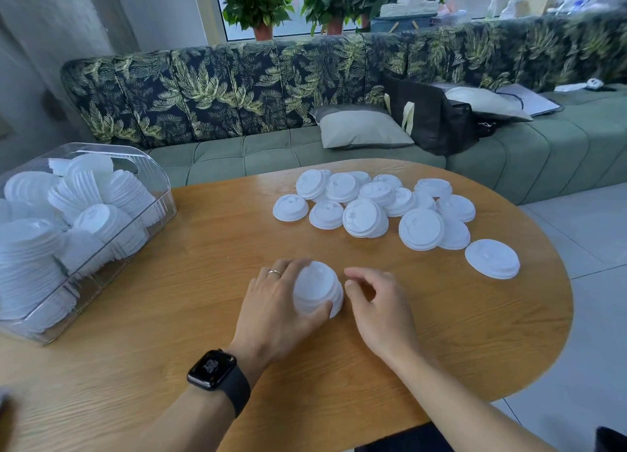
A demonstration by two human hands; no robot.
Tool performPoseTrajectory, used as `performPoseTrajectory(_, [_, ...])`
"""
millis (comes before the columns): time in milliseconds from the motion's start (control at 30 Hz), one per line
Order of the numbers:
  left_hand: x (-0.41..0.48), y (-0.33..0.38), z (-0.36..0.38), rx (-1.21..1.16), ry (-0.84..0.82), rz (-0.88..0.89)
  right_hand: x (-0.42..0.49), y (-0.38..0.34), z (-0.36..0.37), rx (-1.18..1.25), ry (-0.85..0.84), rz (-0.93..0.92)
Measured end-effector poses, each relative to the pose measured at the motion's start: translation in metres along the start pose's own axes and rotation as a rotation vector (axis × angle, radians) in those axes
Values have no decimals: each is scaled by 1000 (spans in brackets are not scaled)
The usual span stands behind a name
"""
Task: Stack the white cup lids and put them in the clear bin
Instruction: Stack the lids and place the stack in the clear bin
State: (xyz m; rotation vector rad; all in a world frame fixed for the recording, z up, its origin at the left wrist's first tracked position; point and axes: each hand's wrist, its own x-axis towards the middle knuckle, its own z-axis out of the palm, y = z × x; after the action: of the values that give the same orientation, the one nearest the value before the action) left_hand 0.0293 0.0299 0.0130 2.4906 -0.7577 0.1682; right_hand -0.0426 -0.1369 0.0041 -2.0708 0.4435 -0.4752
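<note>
Table: oval wood top [203,316], set before a leaf-print sofa [271,88].
Bin [154,180]: clear, stood on the table, already heaped with stacked lids lying at all angles.
Stack [317,290]: sat right of the bin and nearer the viewer; a few white lids nested, tops up, slightly tilted, blurred.
Left hand [271,309]: wrapped round the stack from the bin side, thumb at its near rim; likely held so to square the lids and lift them as one.
Right hand [380,305]: lay past the stack from the bin, fingers loosely curled, holding nothing; contact with the stack unclear.
Loose lids [376,204]: spread far right of the bin, overlapping, one apart; thin, round, raised centres; seemingly left within easy reach.
</note>
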Motion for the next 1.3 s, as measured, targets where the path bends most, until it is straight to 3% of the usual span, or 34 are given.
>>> performPoseTrajectory(633, [-1, 1, 2, 17, -74, 61, -2, 6, 6, -53, 47, -92])
performPoseTrajectory(967, [-9, -8, 6, -135, -78, -16, -2, 6, 7, -98, 46, -132])
performPoseTrajectory(1300, [-14, -9, 12, -124, -50, -35, 23, 16, 7, -1, 137, -81])
